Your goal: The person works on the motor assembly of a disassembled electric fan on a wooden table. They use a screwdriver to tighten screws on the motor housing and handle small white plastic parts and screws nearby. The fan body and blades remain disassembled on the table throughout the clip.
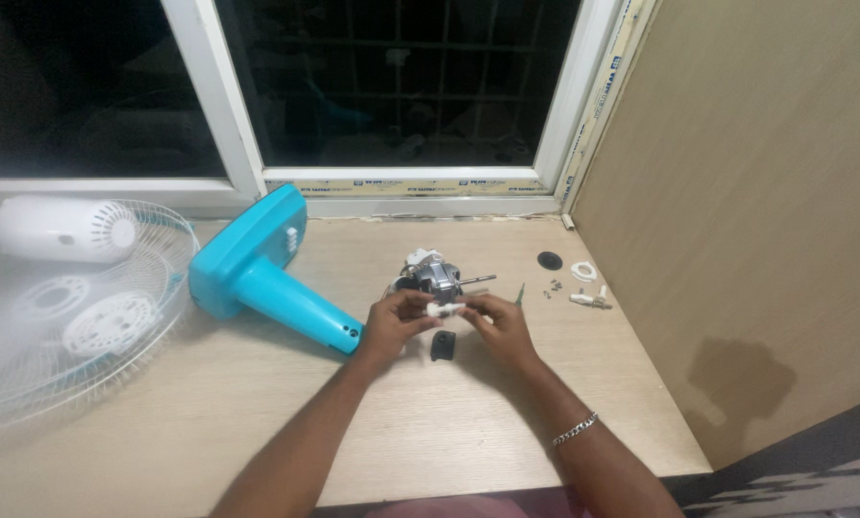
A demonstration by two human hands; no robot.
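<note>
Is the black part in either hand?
No, the black part lies on the table below the left hand and right hand, which pinch a small white piece.

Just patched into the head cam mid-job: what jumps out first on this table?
At the centre, the left hand and right hand pinch a small white part between them, just in front of the bare metal fan motor. To their left lies the turquoise fan stand on its side. At the far left, the white wire fan guard lies flat with the white motor cover on it.
</note>
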